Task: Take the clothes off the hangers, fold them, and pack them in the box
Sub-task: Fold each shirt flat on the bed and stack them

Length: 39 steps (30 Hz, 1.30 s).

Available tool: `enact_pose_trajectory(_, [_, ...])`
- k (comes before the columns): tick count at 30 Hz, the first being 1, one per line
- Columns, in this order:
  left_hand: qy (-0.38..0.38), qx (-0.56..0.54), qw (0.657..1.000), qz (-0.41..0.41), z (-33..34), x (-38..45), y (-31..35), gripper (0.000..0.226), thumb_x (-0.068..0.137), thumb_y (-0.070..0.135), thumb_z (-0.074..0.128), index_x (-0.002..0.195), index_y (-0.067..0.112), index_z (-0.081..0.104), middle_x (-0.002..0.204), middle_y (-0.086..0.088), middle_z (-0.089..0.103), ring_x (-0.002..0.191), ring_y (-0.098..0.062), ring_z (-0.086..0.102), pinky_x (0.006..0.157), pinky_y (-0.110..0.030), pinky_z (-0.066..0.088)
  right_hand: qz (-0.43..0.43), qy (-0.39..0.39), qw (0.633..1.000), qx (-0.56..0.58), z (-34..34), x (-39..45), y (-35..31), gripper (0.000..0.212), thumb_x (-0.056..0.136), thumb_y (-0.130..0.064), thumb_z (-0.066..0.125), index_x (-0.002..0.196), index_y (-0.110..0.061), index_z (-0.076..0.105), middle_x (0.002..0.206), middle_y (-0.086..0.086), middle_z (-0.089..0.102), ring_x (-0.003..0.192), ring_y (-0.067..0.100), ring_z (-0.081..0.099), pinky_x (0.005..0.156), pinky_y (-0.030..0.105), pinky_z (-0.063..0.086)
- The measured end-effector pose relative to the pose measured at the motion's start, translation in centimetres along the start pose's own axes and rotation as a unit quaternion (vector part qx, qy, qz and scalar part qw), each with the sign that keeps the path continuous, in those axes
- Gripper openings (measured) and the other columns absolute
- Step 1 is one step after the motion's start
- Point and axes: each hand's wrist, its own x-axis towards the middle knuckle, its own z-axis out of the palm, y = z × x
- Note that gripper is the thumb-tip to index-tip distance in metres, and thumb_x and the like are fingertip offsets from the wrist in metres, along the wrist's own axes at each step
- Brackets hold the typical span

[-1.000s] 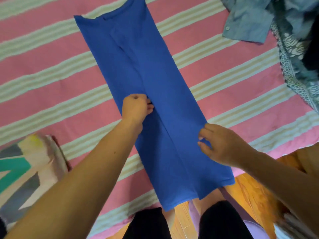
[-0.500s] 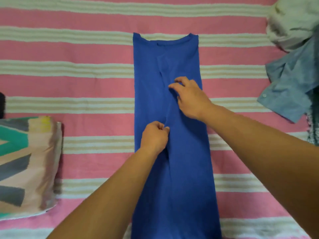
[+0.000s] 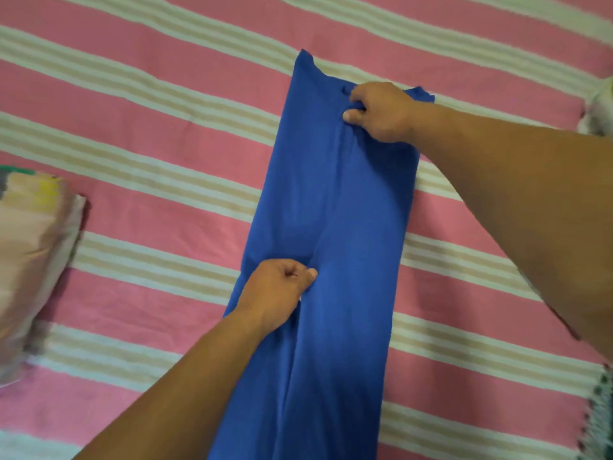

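Head view shows the left hand (image 3: 278,287) pinching the centre fold of the blue garment (image 3: 358,200) laid lengthwise on the striped bedsheet (image 3: 149,134), and farther off the right hand (image 3: 381,111) pinching the fold near the collar, so uneven pulling could skew it.

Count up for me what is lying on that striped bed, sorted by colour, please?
Blue: 1, the folded blue garment, pinched by the left hand and right hand.
Multicoloured: 1, the patterned pillow at the left edge.
White, blurred: 1, a cloth at the right edge.
Total: 3, on the pink striped sheet.
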Motion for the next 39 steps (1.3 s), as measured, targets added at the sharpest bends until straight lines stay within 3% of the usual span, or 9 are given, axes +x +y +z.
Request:
enact_pose_trajectory(8, [0.053,0.084,0.995,0.015,0.0,-1.0,1.5,0.032,0.098,0.041,0.056,0.088,0.012,0.063,0.08,-0.01,0.069,0.076,-0.033,0.066,0.076,-0.048,0.058,0.022,0.147,0.984,-0.099,2.6,0.6,-0.1,0.035,0.103,-0.042,0.039,0.091,-0.012,0.053,0.099,0.007,0.052,0.107,0.035,0.049,0.089,0.043,0.033])
enact_pose_trajectory(12, [0.252,0.359,0.849,0.294,2.1,-2.9,3.0,0.021,0.094,0.029,0.061,0.109,0.015,0.058,0.103,-0.004,0.056,0.081,-0.028,0.058,0.063,-0.042,0.048,-0.043,0.359,0.931,-0.05,4.0,-4.1,-1.9,0.046,0.101,-0.043,0.04,0.125,-0.009,0.06,0.134,0.01,0.054,0.126,0.033,0.046,0.107,0.04,0.032])
enact_pose_trajectory(14, [0.226,0.433,0.78,0.39,3.3,-1.9,2.0,0.041,0.095,0.032,0.059,0.13,0.01,0.06,0.128,-0.014,0.057,0.115,-0.036,0.057,0.09,-0.047,0.05,-0.073,0.321,0.942,-0.073,6.3,-6.2,-2.7,0.055,0.103,-0.047,0.037,0.143,-0.013,0.051,0.154,0.013,0.041,0.142,0.037,0.034,0.118,0.05,0.023])
enact_pose_trajectory(16, [0.168,0.5,0.763,0.373,3.5,-0.1,-0.1,0.06,0.103,0.045,0.043,0.155,0.014,0.04,0.16,-0.015,0.035,0.149,-0.037,0.029,0.117,-0.052,0.032,-0.047,0.22,0.969,-0.1,8.8,-6.3,-2.8,0.065,0.103,-0.056,0.026,0.157,-0.02,0.032,0.166,0.01,0.02,0.153,0.035,0.013,0.124,0.054,0.009])
enact_pose_trajectory(20, [0.122,0.555,0.743,0.354,3.1,2.4,-3.1,0.069,0.105,0.056,0.023,0.163,0.022,0.009,0.171,-0.009,0.0,0.157,-0.03,-0.004,0.126,-0.051,0.009,0.022,0.177,0.978,-0.11,10.7,-2.9,-1.8,0.073,0.099,-0.065,0.014,0.161,-0.027,0.014,0.169,0.003,0.007,0.155,0.03,0.001,0.124,0.052,0.003])
enact_pose_trajectory(26, [0.131,0.556,0.756,0.32,3.5,-1.0,-3.0,0.069,0.103,0.059,0.026,0.163,0.028,0.01,0.17,-0.014,-0.003,0.156,-0.036,-0.004,0.126,-0.053,0.004,-0.003,0.248,0.967,-0.056,9.8,-7.8,-4.0,0.064,0.104,-0.053,0.024,0.159,-0.021,0.025,0.168,0.009,0.012,0.154,0.035,0.006,0.124,0.054,0.003])
enact_pose_trajectory(29, [0.107,0.512,0.788,0.324,4.4,-8.2,-8.2,0.072,0.098,0.051,0.048,0.16,0.021,0.026,0.163,-0.02,0.026,0.146,-0.04,0.031,0.116,-0.05,0.03,-0.024,0.319,0.946,0.058,13.5,-18.6,-6.9,0.051,0.102,-0.033,0.048,0.148,-0.011,0.046,0.159,0.017,0.032,0.147,0.039,0.029,0.121,0.052,0.02])
enact_pose_trajectory(34, [0.118,0.201,0.971,0.056,5.6,-18.6,-16.7,0.05,0.093,0.032,0.069,0.137,0.015,0.052,0.111,0.002,0.066,0.103,-0.021,0.061,0.091,-0.039,0.051,0.199,0.217,0.911,0.288,21.9,-38.4,-9.8,0.035,0.096,-0.007,0.055,0.131,-0.007,0.054,0.121,0.006,0.049,0.109,0.014,0.045,0.1,0.04,0.042])
enact_pose_trajectory(39, [0.057,0.072,0.991,-0.102,5.7,-20.4,-17.7,0.018,0.092,0.033,0.072,0.092,0.021,0.059,0.073,0.005,0.062,0.073,-0.009,0.06,0.06,-0.016,0.04,0.392,0.12,0.82,0.399,27.8,-49.1,-14.6,0.031,0.1,-0.013,0.052,0.131,-0.013,0.053,0.113,-0.001,0.063,0.1,0.019,0.061,0.088,0.035,0.054])
